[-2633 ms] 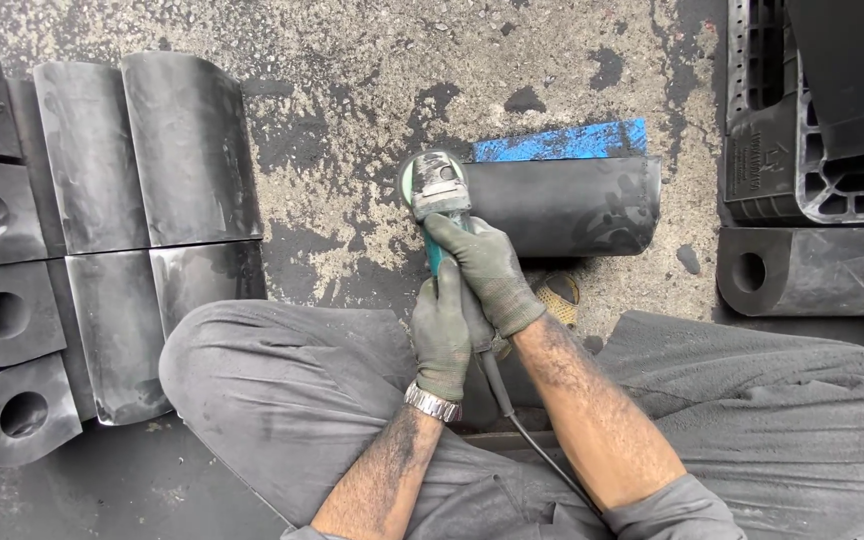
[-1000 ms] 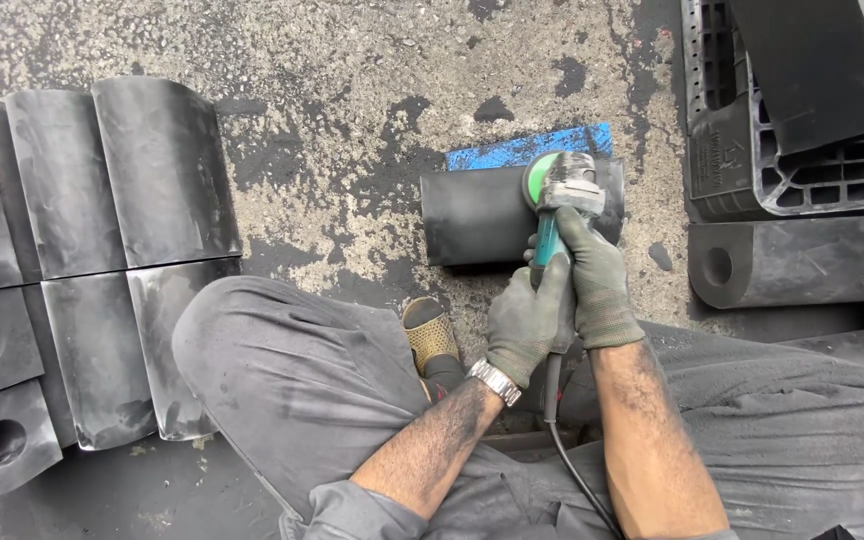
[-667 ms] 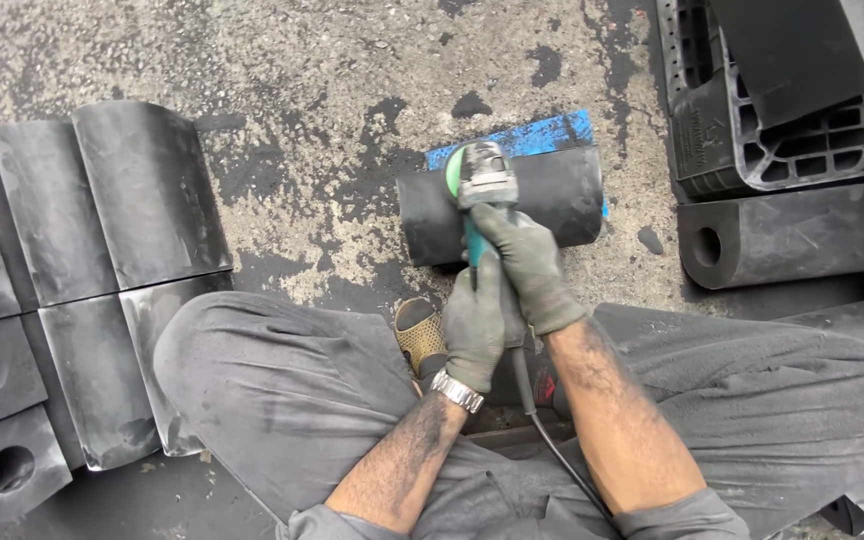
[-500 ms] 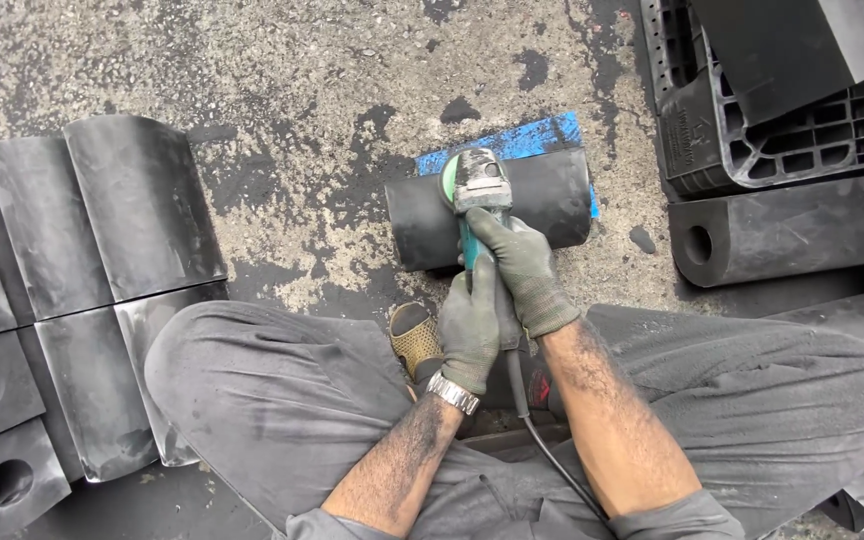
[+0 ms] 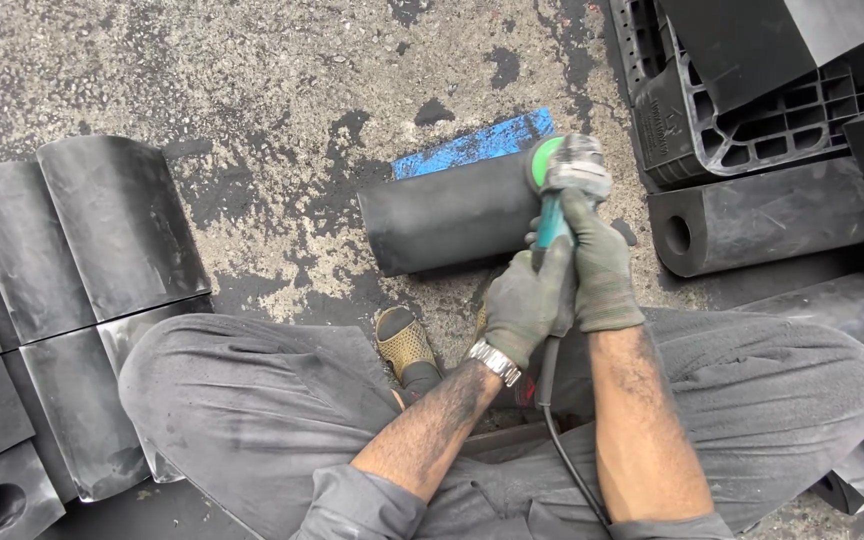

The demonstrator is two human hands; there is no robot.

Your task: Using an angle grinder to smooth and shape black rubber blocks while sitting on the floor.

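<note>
A green-bodied angle grinder rests its head on the right end of a black rubber block lying on the concrete in front of me. My gloved right hand grips the grinder's body from the right. My gloved left hand wraps its lower handle, with a metal watch on that wrist. The black power cord runs back between my arms. A blue pad lies under the block's far side.
Rows of black rubber blocks with holes lie at the left. A black plastic pallet and more rubber blocks stand at the right. My crossed legs in grey trousers and a sandalled foot fill the foreground.
Both hands have slid the grinder along the block: at its right end a second ago, at its left half a second ago, now back at the right end.
</note>
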